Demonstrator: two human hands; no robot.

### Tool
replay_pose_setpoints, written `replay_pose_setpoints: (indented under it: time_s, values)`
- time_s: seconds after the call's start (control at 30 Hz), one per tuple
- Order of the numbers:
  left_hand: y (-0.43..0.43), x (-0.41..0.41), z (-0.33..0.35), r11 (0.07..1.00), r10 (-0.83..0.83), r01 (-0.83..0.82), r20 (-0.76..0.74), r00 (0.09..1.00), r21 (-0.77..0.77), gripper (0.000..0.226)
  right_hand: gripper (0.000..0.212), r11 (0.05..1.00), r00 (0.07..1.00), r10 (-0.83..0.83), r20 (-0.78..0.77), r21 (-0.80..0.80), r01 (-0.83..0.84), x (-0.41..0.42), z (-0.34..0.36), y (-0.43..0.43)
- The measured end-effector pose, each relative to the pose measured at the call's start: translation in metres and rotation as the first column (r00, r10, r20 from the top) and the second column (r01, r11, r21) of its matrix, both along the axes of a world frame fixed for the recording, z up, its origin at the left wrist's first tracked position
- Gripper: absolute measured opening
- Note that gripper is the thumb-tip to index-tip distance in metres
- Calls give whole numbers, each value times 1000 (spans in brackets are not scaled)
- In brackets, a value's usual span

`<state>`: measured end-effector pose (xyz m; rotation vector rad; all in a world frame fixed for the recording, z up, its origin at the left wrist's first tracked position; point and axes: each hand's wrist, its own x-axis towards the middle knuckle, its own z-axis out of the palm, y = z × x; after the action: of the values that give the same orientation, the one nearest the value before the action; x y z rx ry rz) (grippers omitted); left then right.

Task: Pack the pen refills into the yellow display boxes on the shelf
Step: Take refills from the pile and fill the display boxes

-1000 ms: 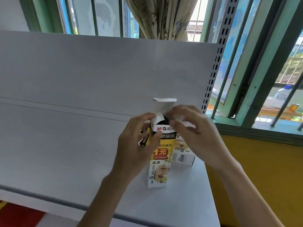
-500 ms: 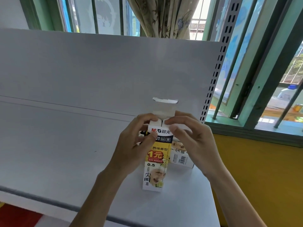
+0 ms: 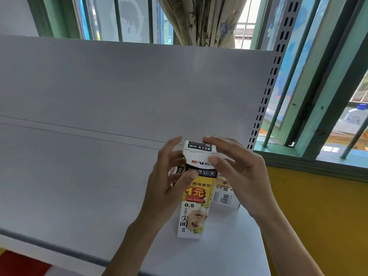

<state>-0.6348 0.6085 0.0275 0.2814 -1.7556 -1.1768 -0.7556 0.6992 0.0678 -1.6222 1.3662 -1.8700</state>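
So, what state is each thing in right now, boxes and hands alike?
front display box: upright on the shelf, top flap folded down
rear display box: standing behind it, top hidden
left hand: grips the front display box
right hand: thumb presses the top flap

Yellow display boxes: two I can count for sure, the upright box (image 3: 194, 212) between my hands and the second box (image 3: 223, 194) just behind it on the right.
Printed edge (image 3: 176, 170) behind my left hand: one; I cannot tell if it is a third box.
My hands: two, left hand (image 3: 169, 188) and right hand (image 3: 239, 176).
Shelf (image 3: 79, 186): one.
Slotted upright (image 3: 264, 96): one, far right.
Curtain (image 3: 203, 18): one.
Bottle (image 3: 356, 114) outside the window: one.
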Motion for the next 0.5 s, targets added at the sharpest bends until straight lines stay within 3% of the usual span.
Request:
replay_pose_setpoints:
  time_s: [0.1, 0.5]
  values:
    - [0, -1, 0, 1000, 1, -1, -9, 1000, -7, 54, 17, 999, 998, -40, 37, 8, 40, 1, 5, 1]
    - [3, 1, 1, 999, 14, -12, 26, 1000, -51, 49, 11, 990, 987, -127, -101, -69, 120, -4, 3, -4]
